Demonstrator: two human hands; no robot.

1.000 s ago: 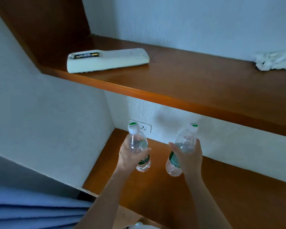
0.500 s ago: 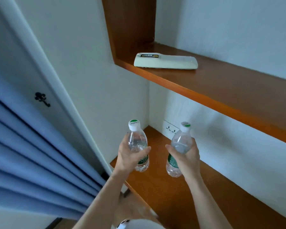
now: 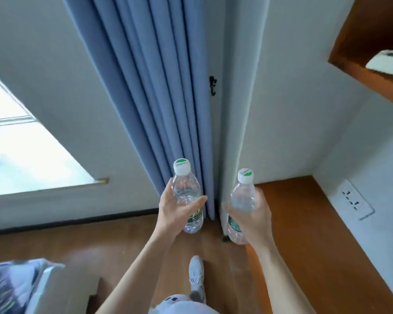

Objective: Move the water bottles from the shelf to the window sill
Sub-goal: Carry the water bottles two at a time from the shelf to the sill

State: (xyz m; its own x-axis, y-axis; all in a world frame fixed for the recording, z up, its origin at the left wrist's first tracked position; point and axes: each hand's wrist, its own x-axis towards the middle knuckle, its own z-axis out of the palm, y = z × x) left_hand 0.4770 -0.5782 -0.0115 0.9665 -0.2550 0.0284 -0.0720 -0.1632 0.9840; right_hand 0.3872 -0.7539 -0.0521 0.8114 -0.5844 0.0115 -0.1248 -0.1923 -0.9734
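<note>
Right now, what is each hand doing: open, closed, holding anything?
Left hand: closed around the left water bottle, held upright.
Right hand: closed around the right water bottle, also upright.

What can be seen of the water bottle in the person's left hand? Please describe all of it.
The water bottle is small and made of clear, ribbed plastic. Its white screw cap, with a green mark on top, is closed. A green label wraps the lower body. It is held nearly upright in the air, above the wooden floor and in front of the blue curtain. The left hand grips its middle, thumb across the front. Nothing else touches it.
</note>
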